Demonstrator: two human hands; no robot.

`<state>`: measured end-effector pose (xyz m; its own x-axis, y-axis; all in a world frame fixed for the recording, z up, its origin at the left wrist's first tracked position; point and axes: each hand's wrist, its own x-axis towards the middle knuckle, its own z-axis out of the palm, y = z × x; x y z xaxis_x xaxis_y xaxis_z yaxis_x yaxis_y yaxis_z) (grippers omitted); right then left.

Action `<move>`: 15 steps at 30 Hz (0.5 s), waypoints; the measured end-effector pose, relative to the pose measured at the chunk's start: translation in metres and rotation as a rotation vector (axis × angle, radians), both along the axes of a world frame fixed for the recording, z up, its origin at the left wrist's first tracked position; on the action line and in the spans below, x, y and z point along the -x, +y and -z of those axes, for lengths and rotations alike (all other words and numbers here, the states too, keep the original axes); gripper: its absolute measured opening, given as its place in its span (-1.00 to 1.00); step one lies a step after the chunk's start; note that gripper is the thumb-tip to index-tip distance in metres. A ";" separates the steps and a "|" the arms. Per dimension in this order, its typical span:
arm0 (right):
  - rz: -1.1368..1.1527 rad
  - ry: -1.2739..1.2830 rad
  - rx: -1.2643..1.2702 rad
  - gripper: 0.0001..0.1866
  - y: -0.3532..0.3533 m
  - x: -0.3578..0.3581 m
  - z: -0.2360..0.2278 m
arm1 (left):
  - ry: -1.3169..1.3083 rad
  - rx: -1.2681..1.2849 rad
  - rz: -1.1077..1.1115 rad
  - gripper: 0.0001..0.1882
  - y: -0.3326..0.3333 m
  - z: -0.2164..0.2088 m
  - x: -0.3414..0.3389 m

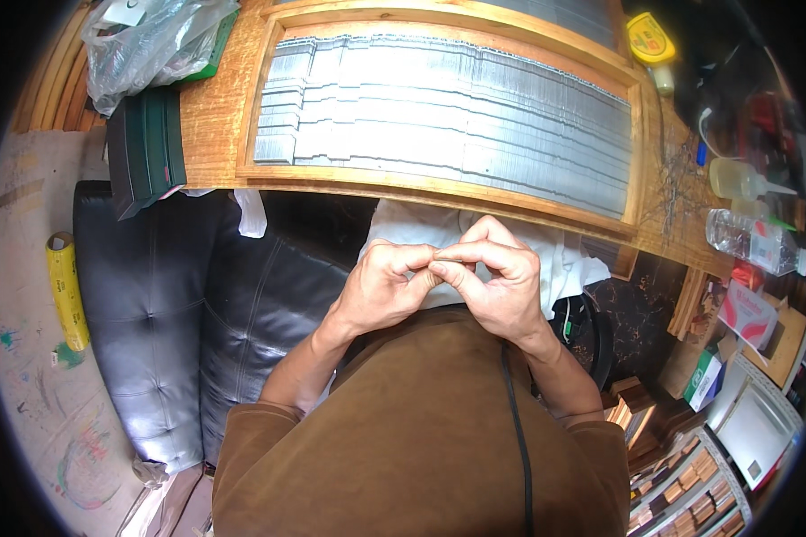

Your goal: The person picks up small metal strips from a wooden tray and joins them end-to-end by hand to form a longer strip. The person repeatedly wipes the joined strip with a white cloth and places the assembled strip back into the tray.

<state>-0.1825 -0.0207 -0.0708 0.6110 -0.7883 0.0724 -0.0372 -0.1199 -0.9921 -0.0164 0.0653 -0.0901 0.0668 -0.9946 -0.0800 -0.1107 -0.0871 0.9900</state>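
Both hands meet in front of my chest, just short of the table's near edge. My left hand (390, 285) is closed, thumb and forefinger pinched together. Its fingertips touch those of my right hand (497, 279), which pinches in the same way. Whatever sits between the fingertips is hidden or too small to name. Beyond the hands, a wooden-framed tray (439, 186) lies on the table, filled with tightly packed rows of thin, shiny grey metal pieces. A white cloth (560, 259) hangs behind and below my hands.
A dark green box (143, 148) and a clear plastic bag (152, 54) sit at the table's left end. On the right are a yellow tape measure (649, 38), a squeeze bottle (734, 179) and a clear plastic bottle (752, 242). A black padded sofa (152, 313) stands at left.
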 end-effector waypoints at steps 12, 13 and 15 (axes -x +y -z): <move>-0.018 0.013 0.035 -0.83 -0.002 0.001 -0.002 | -0.068 0.048 -0.027 -0.95 0.001 -0.002 0.000; -0.020 0.012 0.027 -0.83 -0.002 0.000 -0.003 | -0.072 0.047 -0.025 -0.97 0.002 -0.002 0.000; -0.020 0.016 0.020 -0.82 -0.002 0.000 -0.003 | -0.080 0.045 -0.022 -0.96 0.002 -0.002 -0.001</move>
<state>-0.1828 -0.0231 -0.0676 0.6276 -0.7747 0.0780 -0.0508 -0.1408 -0.9887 -0.0152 0.0670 -0.0882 0.0929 -0.9953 -0.0291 -0.1880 -0.0463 0.9811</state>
